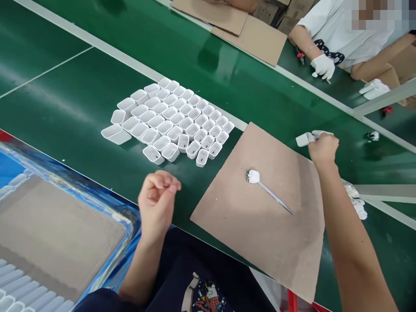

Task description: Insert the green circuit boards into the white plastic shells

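My right hand [324, 149] reaches to the far right, its fingers closed around a small white plastic case [304, 139] above the green belt. Another white edge shows beside those fingers, partly hidden. Left of the cardboard sheet, my left hand [158, 195] is raised with its fingers curled and the thumb against them; I see nothing in it. Beyond it stand several rows of open white plastic cases [170, 112], close together. On the cardboard sheet [256, 234] lie a small green circuit board with a white lump [253, 176] and a pointed metal tool, like tweezers [276, 198].
A blue-lined box [130, 229] at the lower left holds cardboard and more white cases. White pieces [359, 208] lie beside my right forearm. Metal bars [386, 190] cross the right side. Across the belt, a co-worker's gloved hands [323, 67] are near more cardboard [256, 41].
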